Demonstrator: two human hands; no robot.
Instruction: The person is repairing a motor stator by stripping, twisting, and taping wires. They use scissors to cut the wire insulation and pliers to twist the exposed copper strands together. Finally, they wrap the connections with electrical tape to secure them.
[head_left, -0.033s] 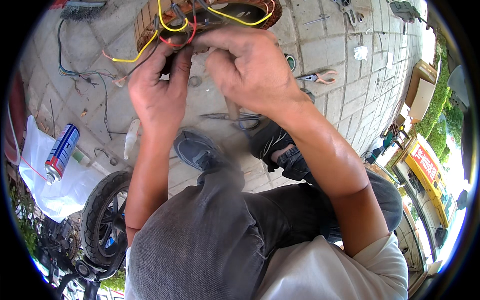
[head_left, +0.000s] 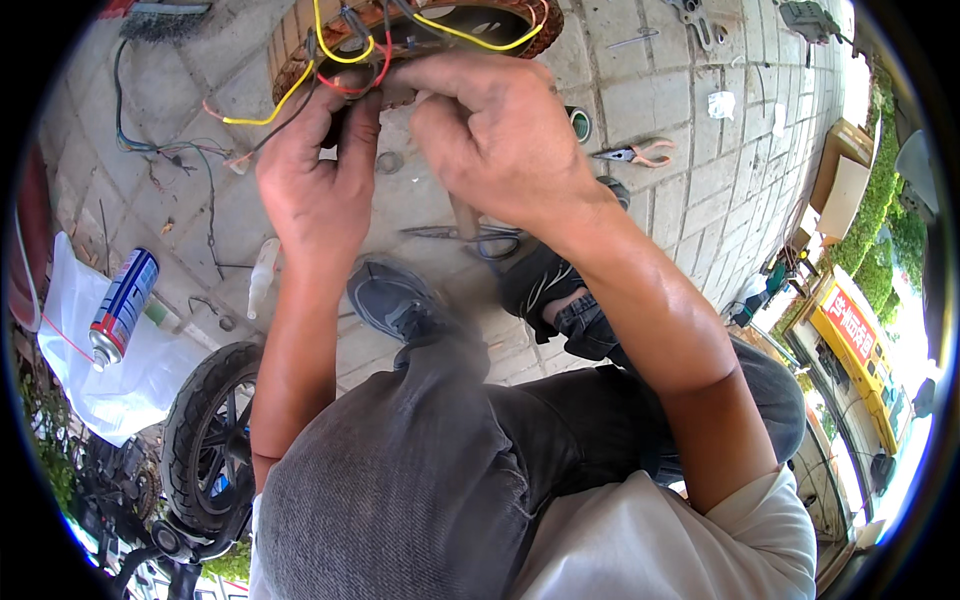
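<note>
My left hand (head_left: 318, 180) is closed, thumb and fingertips pinched among thin wires in front of a wheel (head_left: 290, 58) with a brown-stained tyre. A yellow wire (head_left: 480, 42), a red wire (head_left: 387, 62) and dark ones loop out of the wheel's hub. Beside it, my right hand (head_left: 510, 145) has its fingers curled, the forefinger reaching across to the left fingertips. What lies between the right fingertips is hidden by the hand. Below the hands, a pair of scissors (head_left: 495, 241) rests on the paving by my shoes.
Pliers (head_left: 640, 154) and a green tape roll (head_left: 579, 124) lie at right on the paving. At left are loose cables (head_left: 120, 100), a brush (head_left: 165, 20), and a spray can (head_left: 124, 305) on a plastic bag (head_left: 125, 395). A small black wheel (head_left: 180, 440) stands near my left arm.
</note>
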